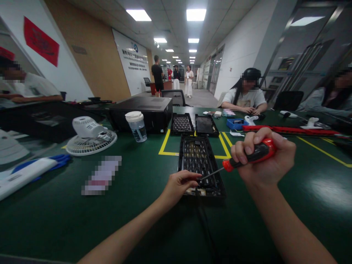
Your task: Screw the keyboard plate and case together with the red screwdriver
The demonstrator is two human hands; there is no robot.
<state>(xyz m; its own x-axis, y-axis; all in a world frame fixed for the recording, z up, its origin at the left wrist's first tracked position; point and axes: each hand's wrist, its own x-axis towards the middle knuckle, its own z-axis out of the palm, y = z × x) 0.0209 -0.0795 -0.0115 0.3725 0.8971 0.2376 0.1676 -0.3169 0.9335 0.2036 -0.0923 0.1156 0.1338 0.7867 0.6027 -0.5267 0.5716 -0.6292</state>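
My right hand is wrapped round the red and black handle of a screwdriver. Its metal shaft slants down to the left, over a long black housing. Rows of dark, rounded shapes fill the inside of this housing, and a pale part shows at its near end. My left hand reaches over the near left side of the housing. Thumb and fingers are pinched together beside the screwdriver's tip; what they hold, if anything, is too small to make out. A dark cord runs from the housing toward me.
Behind the housing lie a black grille panel and a black cover. A lidded cup, a white fan and a large black case stand left. A blue box is at right; people sit across the table.
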